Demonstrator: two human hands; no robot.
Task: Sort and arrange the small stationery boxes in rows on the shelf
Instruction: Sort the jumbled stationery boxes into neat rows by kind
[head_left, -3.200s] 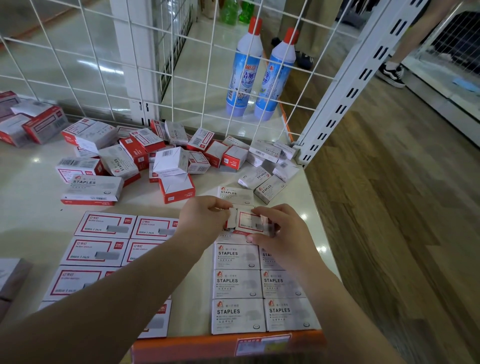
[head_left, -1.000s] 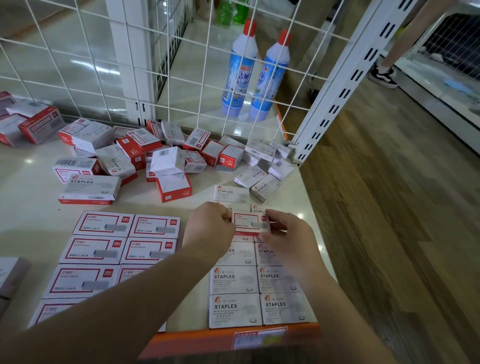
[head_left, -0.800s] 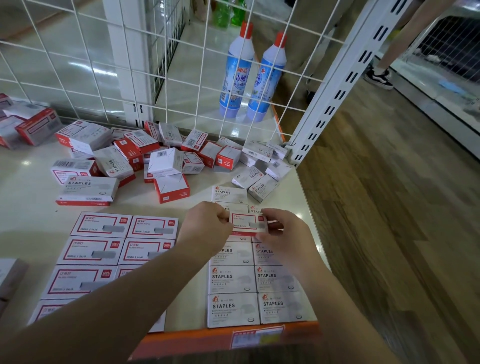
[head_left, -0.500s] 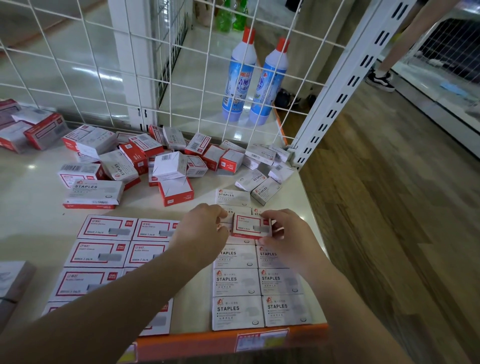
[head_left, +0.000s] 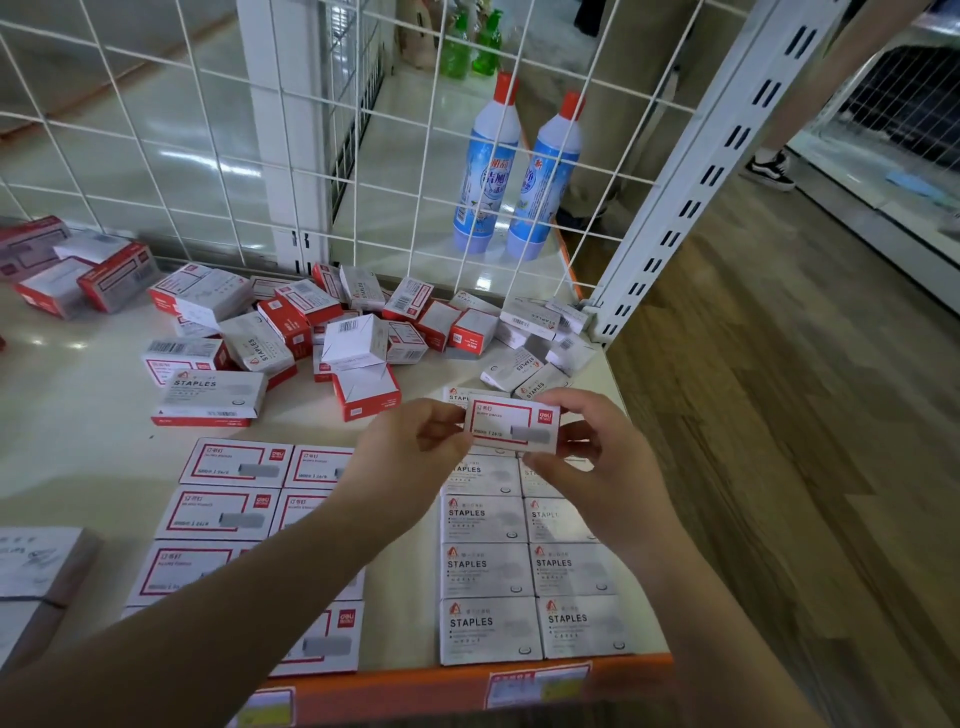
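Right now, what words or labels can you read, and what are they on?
"STAPLES": grey boxes in the right rows.
"STAPLES": loose box in the pile.
"deli" logo: red-framed box held by both hands; its smaller print is blurred.
Blue bottles: Chinese characters, unreadable.
Orange shelf-edge tag: blurred.

I see my left hand (head_left: 410, 452) and right hand (head_left: 592, 462) pinching a red-framed staple box (head_left: 511, 427) by its ends above the shelf (head_left: 93, 405), over two columns of grey STAPLES boxes (head_left: 485, 571); a loose pile of boxes (head_left: 332, 332) lies by the wire grid (head_left: 249, 140).
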